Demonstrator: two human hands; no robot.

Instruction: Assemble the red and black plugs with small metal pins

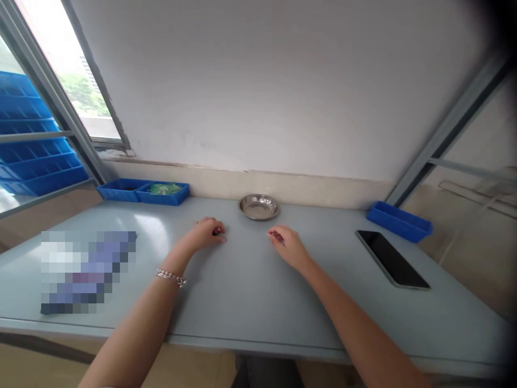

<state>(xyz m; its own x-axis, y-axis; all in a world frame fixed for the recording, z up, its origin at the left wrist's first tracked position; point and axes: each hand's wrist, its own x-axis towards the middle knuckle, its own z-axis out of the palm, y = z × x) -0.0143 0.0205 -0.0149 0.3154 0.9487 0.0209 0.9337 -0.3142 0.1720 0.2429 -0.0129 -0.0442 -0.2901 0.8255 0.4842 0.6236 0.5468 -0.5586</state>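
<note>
My left hand (205, 234), with a beaded bracelet (170, 277) at the wrist, rests low over the grey table left of centre. Its fingers curl round a small dark thing (218, 232) with a touch of red, too small to name. Across from it, my right hand (287, 247) is closed too, and a bit of something small and reddish (278, 237) shows between its fingers. Most of what each hand holds is hidden. A round, shallow steel dish (259, 208) sits behind and between the hands, touched by neither.
Two blue bins (163, 200) stand at the back left, one holding green-and-white packets (165, 188). Another blue bin (399, 220) and a dark-screened tablet (391, 260) lie at the right. A blurred-out flat object (91, 269) lies at the left. A wall closes off the table's back (218, 202).
</note>
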